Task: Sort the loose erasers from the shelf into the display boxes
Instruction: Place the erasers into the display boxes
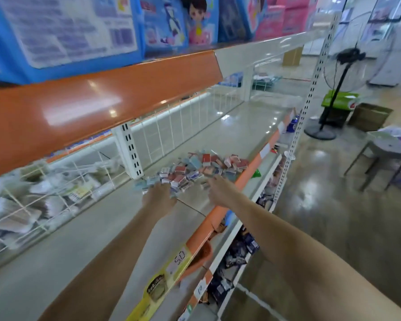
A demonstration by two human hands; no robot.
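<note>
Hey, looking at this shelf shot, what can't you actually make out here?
- Head view: left hand fingertips, hidden in the eraser pile; grip unclear.
- Right hand: motion blur hides whether it holds an eraser.
- Eraser labels: too small and blurred to read.
- Display boxes: none recognisable in this view.
- Wire baskets: contents smeared by blur.
- Lower shelf goods: partly hidden by the orange shelf edge.

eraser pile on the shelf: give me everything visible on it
The eraser pile is a loose heap of small rectangular blocks in paper sleeves, mostly red, pink, light blue and white; motion blur hides any print. They lie jumbled at all angles, some overlapping, on the pale shelf surface, reaching from the white upright toward the orange front edge. The left hand is at the pile's near edge with a few pieces by its fingers; the right hand reaches its near right side. Whether either holds any is unclear.
</note>
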